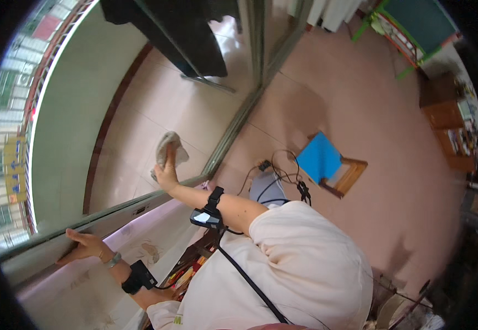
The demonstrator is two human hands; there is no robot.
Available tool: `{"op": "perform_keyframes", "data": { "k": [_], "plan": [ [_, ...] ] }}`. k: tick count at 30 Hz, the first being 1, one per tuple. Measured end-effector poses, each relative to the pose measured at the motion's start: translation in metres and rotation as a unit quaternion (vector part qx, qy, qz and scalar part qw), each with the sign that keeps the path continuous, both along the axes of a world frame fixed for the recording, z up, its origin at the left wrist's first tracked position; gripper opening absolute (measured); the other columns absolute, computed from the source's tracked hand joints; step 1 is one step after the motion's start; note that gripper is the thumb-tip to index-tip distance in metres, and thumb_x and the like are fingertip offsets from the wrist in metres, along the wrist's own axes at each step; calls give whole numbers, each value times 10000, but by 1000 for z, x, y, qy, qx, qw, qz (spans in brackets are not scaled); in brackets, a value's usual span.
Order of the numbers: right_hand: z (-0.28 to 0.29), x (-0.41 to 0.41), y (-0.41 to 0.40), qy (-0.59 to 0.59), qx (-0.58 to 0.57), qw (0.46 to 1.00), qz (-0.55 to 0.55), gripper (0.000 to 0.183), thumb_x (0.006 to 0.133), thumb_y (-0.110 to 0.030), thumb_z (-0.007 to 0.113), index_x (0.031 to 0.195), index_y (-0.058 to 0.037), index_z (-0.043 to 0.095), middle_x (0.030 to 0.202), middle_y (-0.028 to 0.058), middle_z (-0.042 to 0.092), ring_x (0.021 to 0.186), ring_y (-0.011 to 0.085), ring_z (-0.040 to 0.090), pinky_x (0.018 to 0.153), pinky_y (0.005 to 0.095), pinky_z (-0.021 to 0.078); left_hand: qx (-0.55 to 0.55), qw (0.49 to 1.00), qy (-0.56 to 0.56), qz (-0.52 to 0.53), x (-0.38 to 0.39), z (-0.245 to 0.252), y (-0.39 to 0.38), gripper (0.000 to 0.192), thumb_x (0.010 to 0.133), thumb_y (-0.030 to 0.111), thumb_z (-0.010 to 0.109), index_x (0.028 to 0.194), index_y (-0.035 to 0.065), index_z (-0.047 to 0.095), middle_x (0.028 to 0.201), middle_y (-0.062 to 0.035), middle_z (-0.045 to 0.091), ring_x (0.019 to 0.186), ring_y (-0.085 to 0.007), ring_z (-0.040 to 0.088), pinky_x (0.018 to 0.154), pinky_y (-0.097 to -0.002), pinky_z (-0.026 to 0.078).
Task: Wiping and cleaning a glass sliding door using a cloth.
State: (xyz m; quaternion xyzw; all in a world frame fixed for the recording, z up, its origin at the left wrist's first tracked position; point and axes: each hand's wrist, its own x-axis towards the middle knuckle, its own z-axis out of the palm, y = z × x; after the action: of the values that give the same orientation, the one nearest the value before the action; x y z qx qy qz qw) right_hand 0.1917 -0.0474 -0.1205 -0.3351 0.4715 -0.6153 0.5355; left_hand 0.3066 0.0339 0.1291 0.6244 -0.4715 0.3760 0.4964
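Observation:
A grey-white cloth (172,153) lies bunched under my right hand (168,171), which presses it against the glass pane (140,136) of a sliding door or window. Tiled floor shows through the pane. My left hand (84,246), with a bracelet on the wrist, grips the edge of the metal frame (119,214) at the lower left, its thumb and fingers spread around the frame. Both forearms carry strapped black devices with cables.
A wooden stool (352,173) with a blue board (320,157) on it stands on the floor beside looped black cables (300,185). Farther off are a green-framed easel board (416,24) and wooden cabinets (445,115). Dark fabric (197,37) hangs beyond the glass.

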Motion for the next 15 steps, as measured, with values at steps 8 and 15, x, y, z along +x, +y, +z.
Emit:
{"op": "perform_keyframes", "data": {
  "k": [8,15],
  "plan": [
    [4,-19,2,-90,4,994,64,788,718,14,445,1387,-110,47,1424,170,70,1321,308,44,1054,348,99,28,999,-39,5,5,3,4,880,755,273,674,1276,-34,35,1216,-239,235,1083,-300,364,909,-375,357],
    [3,-32,-1,-25,0,995,100,807,724,13,453,1392,-116,18,1432,142,50,1327,268,30,1054,323,92,-3,999,-24,-35,10,-1,2,893,731,296,697,1262,-39,62,1207,-239,251,1084,-297,366,910,-376,364]
  ]
}}
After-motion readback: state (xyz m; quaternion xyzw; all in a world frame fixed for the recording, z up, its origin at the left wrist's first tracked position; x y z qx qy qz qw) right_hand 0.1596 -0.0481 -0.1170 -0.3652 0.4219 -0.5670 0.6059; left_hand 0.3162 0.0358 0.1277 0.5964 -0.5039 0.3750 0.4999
